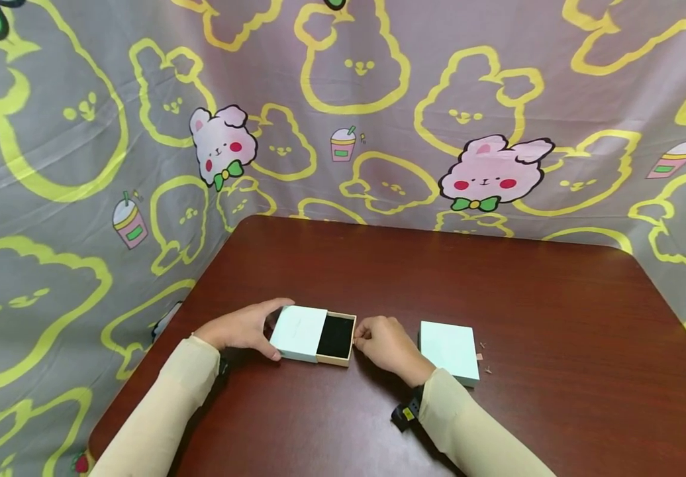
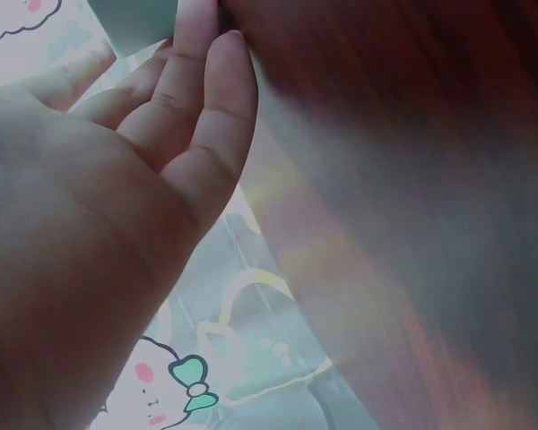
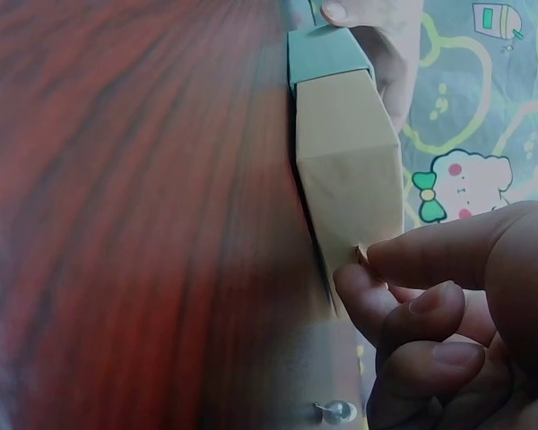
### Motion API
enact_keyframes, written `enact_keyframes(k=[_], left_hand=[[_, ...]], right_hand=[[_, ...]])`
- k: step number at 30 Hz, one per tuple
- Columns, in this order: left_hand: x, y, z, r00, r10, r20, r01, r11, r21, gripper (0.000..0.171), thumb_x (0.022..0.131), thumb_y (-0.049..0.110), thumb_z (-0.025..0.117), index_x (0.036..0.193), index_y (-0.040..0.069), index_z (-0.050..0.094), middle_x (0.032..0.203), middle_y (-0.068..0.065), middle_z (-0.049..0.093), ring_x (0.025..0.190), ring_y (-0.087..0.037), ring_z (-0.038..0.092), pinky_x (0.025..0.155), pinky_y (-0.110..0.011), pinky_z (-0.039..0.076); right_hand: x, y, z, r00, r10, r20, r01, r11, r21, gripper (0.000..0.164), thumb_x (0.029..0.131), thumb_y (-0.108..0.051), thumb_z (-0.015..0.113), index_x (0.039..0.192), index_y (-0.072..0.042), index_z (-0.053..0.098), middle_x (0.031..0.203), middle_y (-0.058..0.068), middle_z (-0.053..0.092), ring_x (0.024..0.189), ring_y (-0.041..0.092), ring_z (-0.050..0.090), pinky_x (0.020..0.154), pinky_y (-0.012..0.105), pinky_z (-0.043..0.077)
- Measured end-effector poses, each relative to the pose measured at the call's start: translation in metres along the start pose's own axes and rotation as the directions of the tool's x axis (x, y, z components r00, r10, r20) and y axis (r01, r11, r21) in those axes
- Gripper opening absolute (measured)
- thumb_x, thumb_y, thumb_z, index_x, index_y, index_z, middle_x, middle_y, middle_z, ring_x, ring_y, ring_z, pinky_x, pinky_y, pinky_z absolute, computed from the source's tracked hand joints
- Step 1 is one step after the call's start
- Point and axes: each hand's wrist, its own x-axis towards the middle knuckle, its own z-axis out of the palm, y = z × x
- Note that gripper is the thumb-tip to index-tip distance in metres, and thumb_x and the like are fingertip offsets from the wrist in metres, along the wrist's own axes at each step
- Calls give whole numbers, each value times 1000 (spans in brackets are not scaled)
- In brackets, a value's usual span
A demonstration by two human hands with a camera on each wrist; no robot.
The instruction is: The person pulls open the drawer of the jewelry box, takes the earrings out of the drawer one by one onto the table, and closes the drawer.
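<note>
A pale mint drawer box lies on the table with its sleeve (image 1: 300,331) at the left and its tan drawer (image 3: 350,193) sliding partly out at the right. Black lining (image 1: 336,336) shows inside the drawer. My left hand (image 1: 246,328) grips the sleeve from its left end, thumb at the near side and fingers at the far side. At the drawer's end face, my right hand (image 1: 387,344) pinches a small pull tab (image 3: 360,254) between thumb and index finger. The other right fingers are curled.
Right of my right hand lies a second mint box (image 1: 449,351), closed, with a small tab (image 1: 479,356) at its right side. Tiny metallic pieces (image 1: 489,370) lie beside it. A patterned cloth (image 1: 379,132) hangs behind the brown table (image 1: 438,278).
</note>
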Motion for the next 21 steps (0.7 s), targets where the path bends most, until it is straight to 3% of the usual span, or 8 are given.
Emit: enact_keyframes(k=[21], left_hand=[[2,6,0,1000,-16,-12,16,999,41,106,58,28,95,146,15,37,124,0,52,95,-19,55,81,-36,48]], right_hand=[[2,-1,0,1000,-4,-8,4,1000,-3,14,81,-11,72,71,-20,67,67,-13,62,65,6,57,62,29,47]])
